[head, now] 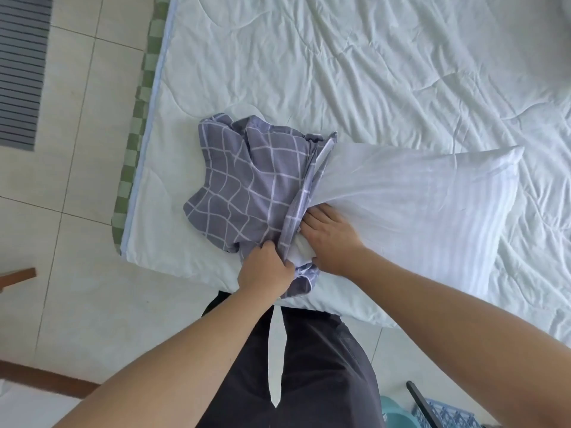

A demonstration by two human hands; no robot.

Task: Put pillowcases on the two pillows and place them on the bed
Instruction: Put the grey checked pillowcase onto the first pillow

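A white striped pillow [411, 196] lies across the near part of the bed [370, 72]. Its left end sits inside a bunched grey-purple pillowcase [244, 180] with a white grid pattern. My left hand [265, 270] grips the pillowcase's open hem at the near edge. My right hand [330, 236] lies on the pillow's near corner at the opening, its fingertips tucked under the hem. Only one pillow and one pillowcase are in view.
The bed carries a rumpled white quilt, with a green checked sheet edge [136, 125] on its left side. Tiled floor [77, 149] lies to the left, with a striped mat [21, 66] at far left. A blue basket [445, 415] stands at bottom right.
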